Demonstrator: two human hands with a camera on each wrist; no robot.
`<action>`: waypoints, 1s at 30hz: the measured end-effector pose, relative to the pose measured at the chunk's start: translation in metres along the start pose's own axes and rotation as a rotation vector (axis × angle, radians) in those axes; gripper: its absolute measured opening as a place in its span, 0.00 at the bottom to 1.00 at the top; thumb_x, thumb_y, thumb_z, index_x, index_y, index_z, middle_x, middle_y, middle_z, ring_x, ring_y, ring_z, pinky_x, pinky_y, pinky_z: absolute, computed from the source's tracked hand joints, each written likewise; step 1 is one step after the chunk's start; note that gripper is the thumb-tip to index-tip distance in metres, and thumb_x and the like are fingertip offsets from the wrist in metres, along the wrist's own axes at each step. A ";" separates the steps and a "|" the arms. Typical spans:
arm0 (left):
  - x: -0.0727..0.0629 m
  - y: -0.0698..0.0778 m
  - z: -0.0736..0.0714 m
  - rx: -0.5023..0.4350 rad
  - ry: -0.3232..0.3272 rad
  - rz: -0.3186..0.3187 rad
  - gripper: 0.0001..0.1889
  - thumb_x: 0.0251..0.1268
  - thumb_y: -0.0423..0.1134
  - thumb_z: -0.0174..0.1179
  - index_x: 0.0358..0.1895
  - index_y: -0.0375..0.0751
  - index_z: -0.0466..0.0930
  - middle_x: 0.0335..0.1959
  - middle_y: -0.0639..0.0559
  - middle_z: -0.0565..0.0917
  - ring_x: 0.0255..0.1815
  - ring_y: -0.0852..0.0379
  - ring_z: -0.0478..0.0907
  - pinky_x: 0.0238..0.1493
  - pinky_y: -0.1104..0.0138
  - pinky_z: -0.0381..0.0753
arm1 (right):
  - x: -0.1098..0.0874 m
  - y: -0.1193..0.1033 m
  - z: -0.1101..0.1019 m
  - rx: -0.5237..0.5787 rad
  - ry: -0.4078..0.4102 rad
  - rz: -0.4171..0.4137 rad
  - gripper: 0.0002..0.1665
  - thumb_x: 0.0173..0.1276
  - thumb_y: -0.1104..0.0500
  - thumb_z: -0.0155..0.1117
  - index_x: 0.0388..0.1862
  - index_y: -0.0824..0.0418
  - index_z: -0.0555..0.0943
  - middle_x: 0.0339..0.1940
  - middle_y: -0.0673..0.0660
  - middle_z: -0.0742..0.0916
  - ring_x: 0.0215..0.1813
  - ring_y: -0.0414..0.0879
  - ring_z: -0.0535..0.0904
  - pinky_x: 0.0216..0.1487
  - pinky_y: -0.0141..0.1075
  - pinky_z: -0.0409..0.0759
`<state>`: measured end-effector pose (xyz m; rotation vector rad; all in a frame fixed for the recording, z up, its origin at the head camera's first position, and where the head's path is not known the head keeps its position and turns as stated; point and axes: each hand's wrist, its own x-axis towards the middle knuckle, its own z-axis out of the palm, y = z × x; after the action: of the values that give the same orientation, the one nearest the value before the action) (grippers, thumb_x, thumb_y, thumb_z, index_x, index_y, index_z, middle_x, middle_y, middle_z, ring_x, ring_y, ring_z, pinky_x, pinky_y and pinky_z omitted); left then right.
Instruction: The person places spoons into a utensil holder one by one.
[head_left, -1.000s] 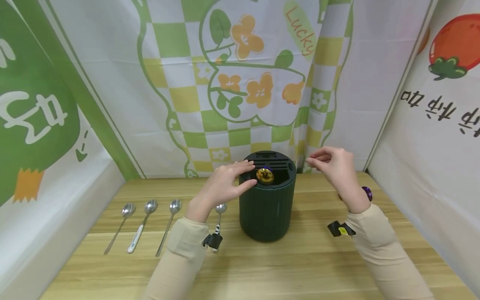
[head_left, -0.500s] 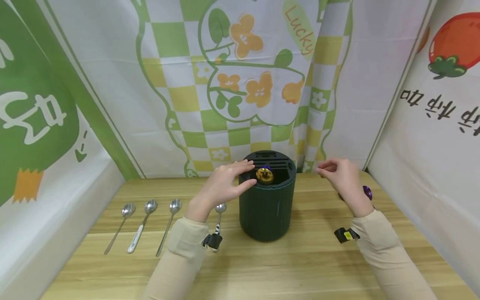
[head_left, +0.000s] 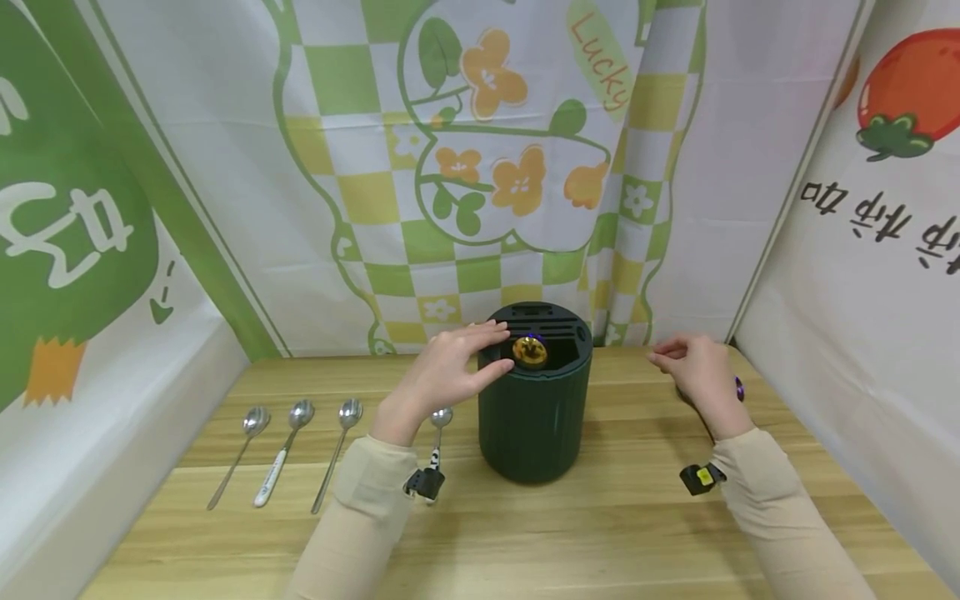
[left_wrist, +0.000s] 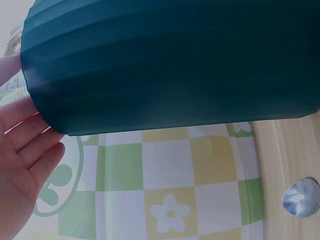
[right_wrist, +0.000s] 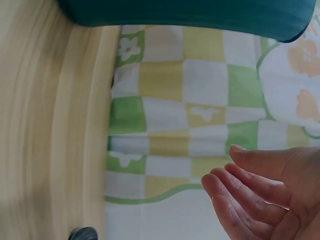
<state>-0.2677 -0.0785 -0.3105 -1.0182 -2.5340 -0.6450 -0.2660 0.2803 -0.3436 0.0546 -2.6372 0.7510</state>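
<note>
A dark green ribbed utensil holder stands upright on the table, its black slotted lid on top. A shiny gold round piece with a purple edge shows in the lid's large opening. My left hand rests at the lid's left side, fingers and thumb spread and fairly straight; the left wrist view shows its fingers at the green wall. My right hand hovers right of the holder with loosely bent fingers and nothing between them. Partly hidden behind it lies a dark object with a shiny purple end.
Several metal spoons lie in a row on the left: a plain spoon, a white-handled spoon, another plain spoon. A patterned-handle spoon lies partly behind my left wrist. Printed curtains hang behind the wooden table.
My right hand has drawn away from the holder, moving right and down toward the purple-ended object and now covering more of it. My left hand and the holder have stayed put.
</note>
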 end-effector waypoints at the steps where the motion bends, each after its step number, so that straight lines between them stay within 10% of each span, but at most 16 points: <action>1: 0.000 0.000 0.000 0.000 -0.001 0.000 0.27 0.67 0.57 0.54 0.63 0.47 0.74 0.65 0.51 0.74 0.66 0.50 0.70 0.66 0.52 0.68 | 0.000 0.003 0.001 -0.003 -0.001 0.007 0.15 0.64 0.53 0.65 0.38 0.65 0.86 0.32 0.63 0.88 0.32 0.53 0.85 0.36 0.48 0.81; 30: 0.000 0.000 0.000 -0.007 0.004 -0.004 0.27 0.67 0.57 0.54 0.63 0.47 0.74 0.65 0.52 0.74 0.67 0.50 0.70 0.66 0.52 0.68 | -0.008 0.062 0.013 -0.021 -0.110 0.132 0.15 0.61 0.57 0.66 0.35 0.70 0.84 0.37 0.68 0.86 0.37 0.58 0.81 0.32 0.41 0.76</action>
<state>-0.2673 -0.0785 -0.3110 -1.0131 -2.5325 -0.6574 -0.2718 0.3258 -0.3879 -0.0871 -2.7745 0.7833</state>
